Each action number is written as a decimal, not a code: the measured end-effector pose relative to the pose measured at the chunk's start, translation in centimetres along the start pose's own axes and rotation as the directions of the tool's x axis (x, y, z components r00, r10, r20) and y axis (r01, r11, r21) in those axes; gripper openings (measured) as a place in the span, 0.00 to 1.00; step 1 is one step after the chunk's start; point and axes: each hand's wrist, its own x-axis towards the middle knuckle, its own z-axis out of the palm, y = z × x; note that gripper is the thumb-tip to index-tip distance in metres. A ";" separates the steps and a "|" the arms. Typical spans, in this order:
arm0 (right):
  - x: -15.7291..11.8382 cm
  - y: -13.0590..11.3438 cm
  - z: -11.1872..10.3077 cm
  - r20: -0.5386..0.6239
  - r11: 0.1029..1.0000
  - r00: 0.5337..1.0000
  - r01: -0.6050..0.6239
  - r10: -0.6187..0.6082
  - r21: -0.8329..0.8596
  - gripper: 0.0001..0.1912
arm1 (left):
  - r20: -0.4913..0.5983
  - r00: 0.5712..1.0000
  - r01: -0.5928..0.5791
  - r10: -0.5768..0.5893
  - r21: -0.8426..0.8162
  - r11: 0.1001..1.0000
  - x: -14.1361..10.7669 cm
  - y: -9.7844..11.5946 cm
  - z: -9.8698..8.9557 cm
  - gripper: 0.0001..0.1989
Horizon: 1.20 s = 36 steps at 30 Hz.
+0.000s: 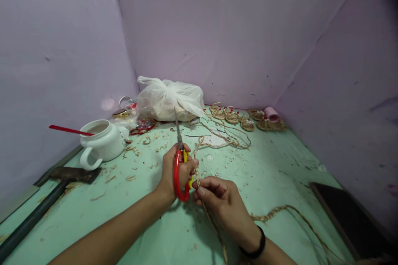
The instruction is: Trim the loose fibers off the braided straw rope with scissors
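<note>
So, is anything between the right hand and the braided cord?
Nothing visible: the right hand pinches the braided cord directly. The red-handled scissors in the left hand sit just left of the cord, not between them.

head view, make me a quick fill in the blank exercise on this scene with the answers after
The left hand holds metal-bladed scissors with red and ____ handles.
The right hand, pinching a braided tan straw-like cord, has a ____ wristband.
A thin straight stick, coloured ____, pokes from the round white pot.

Missing words: yellow; black; red
</note>
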 end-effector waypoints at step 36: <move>1.2 -1.3 -1.6 -0.273 0.923 0.954 -0.012 0.126 0.384 0.12 | 0.642 0.745 -0.648 0.180 0.761 -0.035 0.8 -0.6 -3.5 0.19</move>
